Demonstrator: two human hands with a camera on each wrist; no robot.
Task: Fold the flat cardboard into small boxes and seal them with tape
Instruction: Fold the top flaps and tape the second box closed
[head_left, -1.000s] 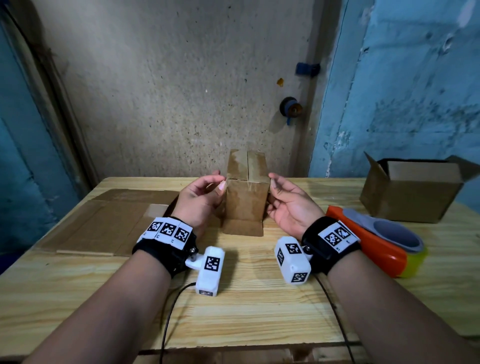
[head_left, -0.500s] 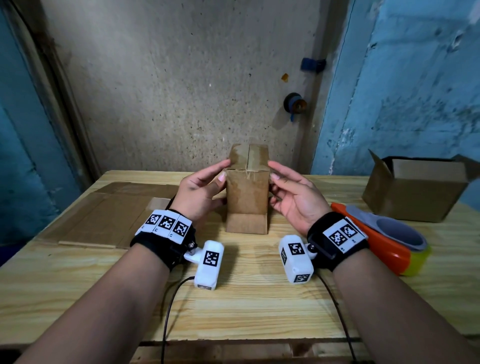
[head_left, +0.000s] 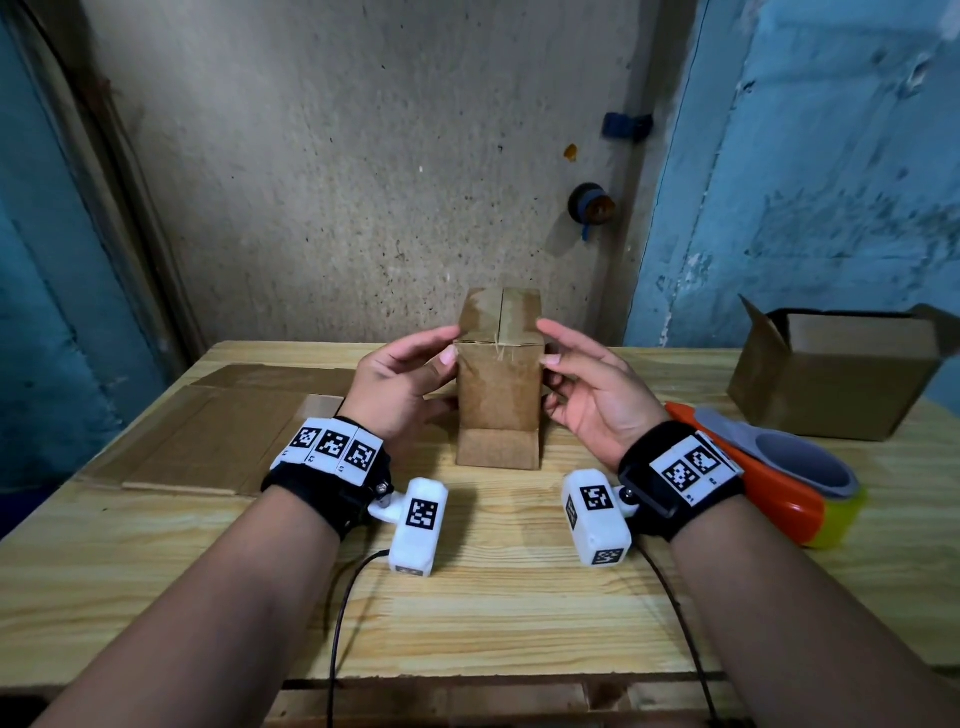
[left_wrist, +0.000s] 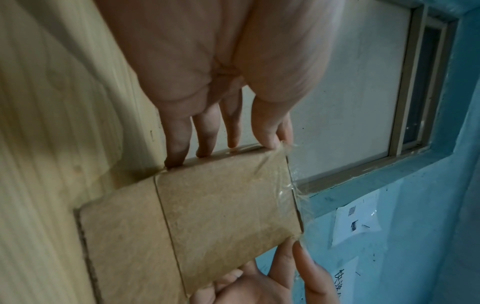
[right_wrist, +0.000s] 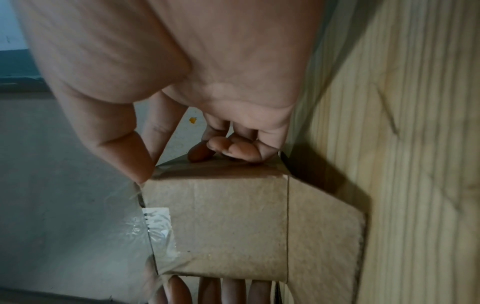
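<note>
Cardboard box (head_left: 500, 387) upright — left hand (head_left: 400, 387), right hand (head_left: 592, 395) gripping sides.

Brown small box (head_left: 498, 395), orange-and-yellow tape dispenser (head_left: 779, 493), pale striped wooden table (head_left: 519, 613), black-and-white checkered wristbands (head_left: 332, 447).

A pale wooden table (head_left: 493, 613) carries everything. On the far wall hang a blue clip (head_left: 626, 126) and a round dark knob (head_left: 592, 205); a window frame (left_wrist: 405, 102) shows too.
</note>
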